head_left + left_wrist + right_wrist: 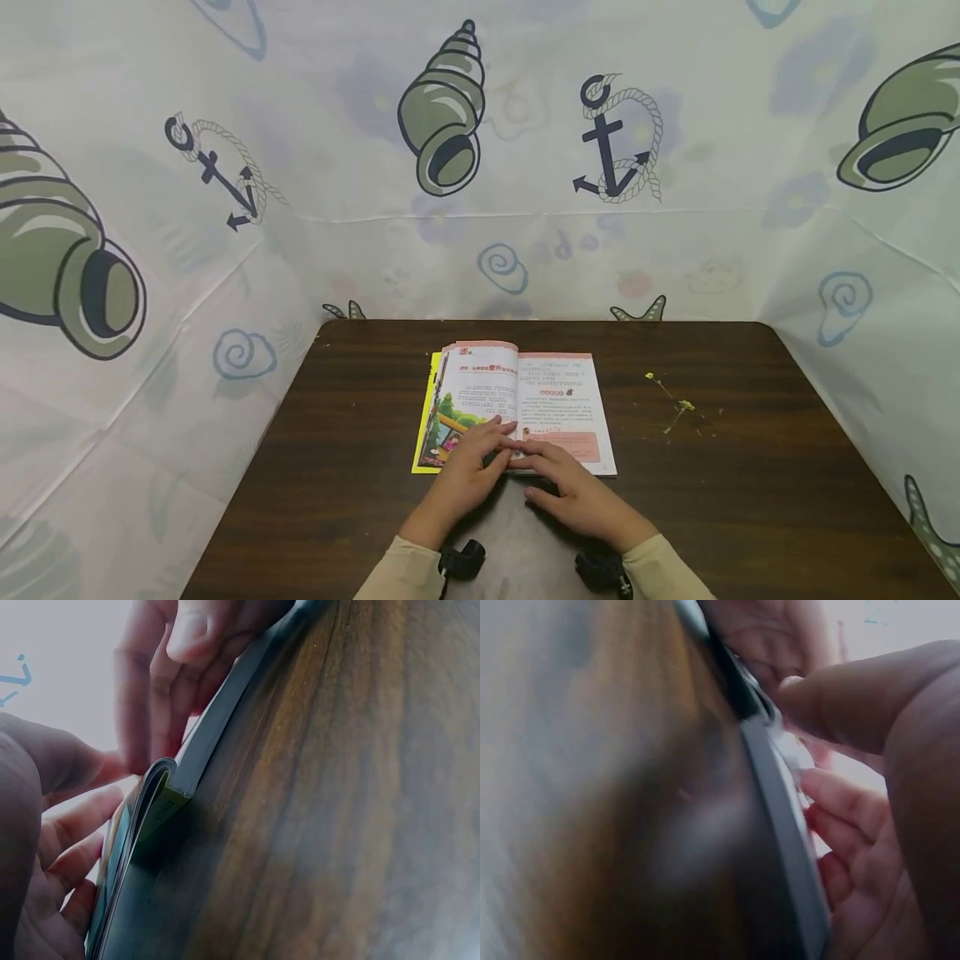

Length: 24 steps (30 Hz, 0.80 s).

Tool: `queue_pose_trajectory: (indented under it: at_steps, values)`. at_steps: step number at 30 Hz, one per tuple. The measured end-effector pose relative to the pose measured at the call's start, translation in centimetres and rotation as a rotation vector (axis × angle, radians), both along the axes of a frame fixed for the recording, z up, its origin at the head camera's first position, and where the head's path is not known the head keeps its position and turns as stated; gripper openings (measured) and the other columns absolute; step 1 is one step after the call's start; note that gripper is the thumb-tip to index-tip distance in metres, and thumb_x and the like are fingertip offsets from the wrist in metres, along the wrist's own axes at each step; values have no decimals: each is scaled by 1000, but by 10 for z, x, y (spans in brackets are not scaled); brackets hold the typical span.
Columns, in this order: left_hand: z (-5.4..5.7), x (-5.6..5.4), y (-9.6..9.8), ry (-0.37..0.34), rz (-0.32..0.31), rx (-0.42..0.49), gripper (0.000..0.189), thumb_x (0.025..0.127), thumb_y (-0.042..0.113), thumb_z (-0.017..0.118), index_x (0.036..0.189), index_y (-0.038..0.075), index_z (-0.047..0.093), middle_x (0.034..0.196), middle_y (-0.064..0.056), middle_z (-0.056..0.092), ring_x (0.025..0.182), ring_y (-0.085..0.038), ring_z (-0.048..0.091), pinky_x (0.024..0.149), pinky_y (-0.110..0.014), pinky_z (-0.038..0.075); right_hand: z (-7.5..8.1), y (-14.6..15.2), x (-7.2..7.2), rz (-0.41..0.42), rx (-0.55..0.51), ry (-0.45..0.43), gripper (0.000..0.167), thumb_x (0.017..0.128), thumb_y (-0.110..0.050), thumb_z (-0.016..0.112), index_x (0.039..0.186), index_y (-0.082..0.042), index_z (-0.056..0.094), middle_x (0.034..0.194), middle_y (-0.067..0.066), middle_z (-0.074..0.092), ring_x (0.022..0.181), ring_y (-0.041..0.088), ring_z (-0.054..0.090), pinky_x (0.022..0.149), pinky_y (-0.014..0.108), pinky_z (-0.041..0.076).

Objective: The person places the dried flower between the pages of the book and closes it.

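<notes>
An open book (558, 379) with printed pages lies on the table, a colourful picture low on its left page and a pink box low on its right. My left hand (474, 458) rests on the lower left page, fingers extended toward the centre fold. Across the lower right page reaches my right hand (573, 490), its fingertips meeting the left hand's near the fold. In the left wrist view, the pages (155, 774) arch at the spine under the fingers. The thick right-hand page block (780, 825) shows edge-on in the right wrist view, with relaxed fingers over it.
The dark wooden table (337, 433) has rounded far corners. Right of the book lies a thin sprig (684, 406) with small yellow flowers and a few crumbs. A white cloth (540, 258) printed with shells and anchors hangs around the far and side edges.
</notes>
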<state>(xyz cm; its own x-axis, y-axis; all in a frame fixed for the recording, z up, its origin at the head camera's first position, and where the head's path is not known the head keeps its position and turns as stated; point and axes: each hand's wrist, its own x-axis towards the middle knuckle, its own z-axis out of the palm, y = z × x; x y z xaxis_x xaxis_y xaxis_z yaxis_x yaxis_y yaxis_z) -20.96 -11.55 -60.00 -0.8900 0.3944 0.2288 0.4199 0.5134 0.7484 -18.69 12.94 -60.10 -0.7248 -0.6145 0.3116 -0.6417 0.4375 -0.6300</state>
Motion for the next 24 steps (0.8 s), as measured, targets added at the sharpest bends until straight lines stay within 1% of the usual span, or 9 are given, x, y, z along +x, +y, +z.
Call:
queue_pose_trajectory:
  at_steps: [4,8,10,12,14,16,19,21,24]
  values:
    - [1,1,-1,5,-3,11,15,109,20,67,118,21,79,159,1,63,161,-30,43,128,-66,37,7,16,-1,16,31,-89,34,106,-19,73,140,-19,70,162,7,57,153,35,51,123,48,47]
    - [0,0,0,35,-29,3,14,108,17,69,117,17,79,159,-2,63,161,-31,43,127,-66,37,15,48,0,-7,60,-137,29,108,-22,70,136,-22,71,158,7,61,149,34,54,122,42,47]
    - [-1,-1,2,68,-44,-8,13,107,16,69,116,17,78,158,-4,64,160,-33,45,125,-67,39,18,68,1,-57,76,-115,27,107,-23,71,134,-24,72,154,6,64,146,34,57,119,45,49]
    - [-2,-2,3,91,-54,-15,13,107,16,69,116,16,78,158,-6,64,159,-35,45,123,-68,39,21,90,1,-123,102,-85,26,106,-22,72,132,-24,73,149,6,66,141,36,60,112,54,49]
    - [-2,-2,5,98,-58,-17,13,107,16,69,116,16,78,158,-7,64,159,-36,45,123,-68,39,25,110,0,-203,134,-72,25,105,-22,74,130,-25,74,143,1,69,135,34,63,103,58,47]
    - [-2,-2,5,87,-57,-25,13,107,17,69,116,17,79,159,-6,63,160,-35,43,125,-67,38,29,131,-2,-273,171,-78,25,104,-23,76,129,-25,74,135,-4,71,130,29,65,101,60,46]
    - [-2,-2,5,77,-45,-45,13,107,17,69,115,18,79,159,-6,62,161,-34,43,126,-67,38,32,158,-7,-360,209,-107,25,105,-24,74,130,-21,73,116,-9,69,111,16,66,93,49,52]
    - [-2,-1,5,81,-39,-57,12,107,17,69,114,18,79,159,-5,62,160,-35,44,125,-66,38,31,174,-10,-418,226,-121,27,107,-24,72,132,-15,70,101,-7,64,93,9,60,81,37,53]
    - [-2,-1,5,94,-50,-61,12,106,16,70,114,18,78,158,-7,62,159,-37,44,124,-68,38,26,191,-12,-490,219,-211,43,109,-26,68,146,-7,57,86,-1,52,69,8,44,62,29,39]
